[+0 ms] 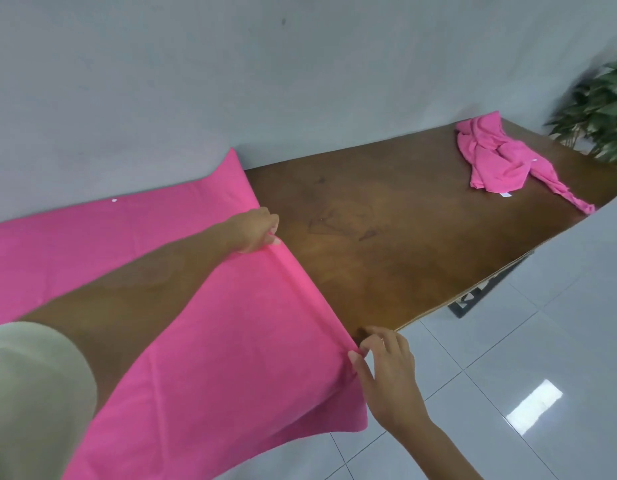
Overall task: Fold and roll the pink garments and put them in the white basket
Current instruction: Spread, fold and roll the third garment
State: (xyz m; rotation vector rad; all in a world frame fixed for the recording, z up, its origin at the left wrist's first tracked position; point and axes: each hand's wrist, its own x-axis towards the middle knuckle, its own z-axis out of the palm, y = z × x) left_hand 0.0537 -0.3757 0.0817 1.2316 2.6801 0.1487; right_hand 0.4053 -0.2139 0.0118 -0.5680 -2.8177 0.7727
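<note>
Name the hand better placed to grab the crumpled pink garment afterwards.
Probably the right hand: it pinches the cloth at the near edge of the table, toward the garment. The left hand would have to cross over.

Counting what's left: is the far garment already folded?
No, the far garment lies crumpled on the table.

A plain grey-white wall [300, 81], marked by a small dark spot near the top, stands behind a brown wooden table [386, 237] with dark scuffs on its top. The floor [560, 306] is glossy pale tile with a bright light reflection [534, 407]. A green leafy plant [598, 109] stands at the table's far end.
</note>
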